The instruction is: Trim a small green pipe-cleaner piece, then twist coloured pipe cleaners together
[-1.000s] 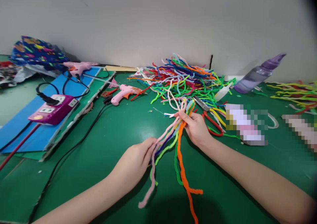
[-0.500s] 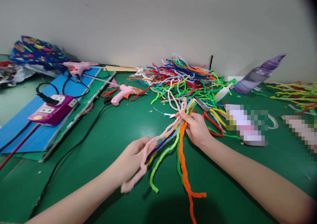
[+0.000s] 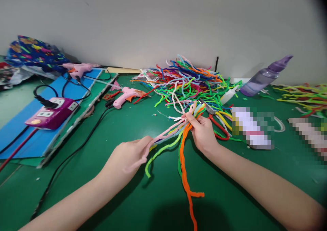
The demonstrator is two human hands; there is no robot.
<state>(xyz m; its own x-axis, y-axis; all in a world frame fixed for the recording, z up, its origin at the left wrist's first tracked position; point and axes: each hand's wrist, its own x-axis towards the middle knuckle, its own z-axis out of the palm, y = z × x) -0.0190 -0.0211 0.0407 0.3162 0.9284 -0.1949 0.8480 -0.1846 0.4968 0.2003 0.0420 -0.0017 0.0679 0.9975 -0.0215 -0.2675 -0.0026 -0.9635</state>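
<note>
My right hand [image 3: 202, 130] pinches the top of a bundle of pipe cleaners [image 3: 176, 132] above the green table [image 3: 107, 135]. From that pinch an orange pipe cleaner [image 3: 185, 176] and a lime green one [image 3: 159, 152] hang down loose. My left hand [image 3: 127, 157] is closed on a pink pipe cleaner [image 3: 166, 134] and a few other strands, stretching them out to the left. Behind my hands lies a big tangled pile of coloured pipe cleaners [image 3: 189, 82].
Red-handled scissors [image 3: 218, 123] lie right of my right hand. A pink glue gun [image 3: 126, 96] lies mid-table, a second glue gun [image 3: 76, 68] and a purple power strip [image 3: 51, 113] on a blue board [image 3: 28, 132]. A purple bottle [image 3: 265, 76] leans at the wall. Black cables [image 3: 76, 149] cross the table.
My left hand has slid left and down, pulling the pink strand and its neighbours taut away from the bundle. The right hand stays put; the loose orange and green ends swung slightly.
</note>
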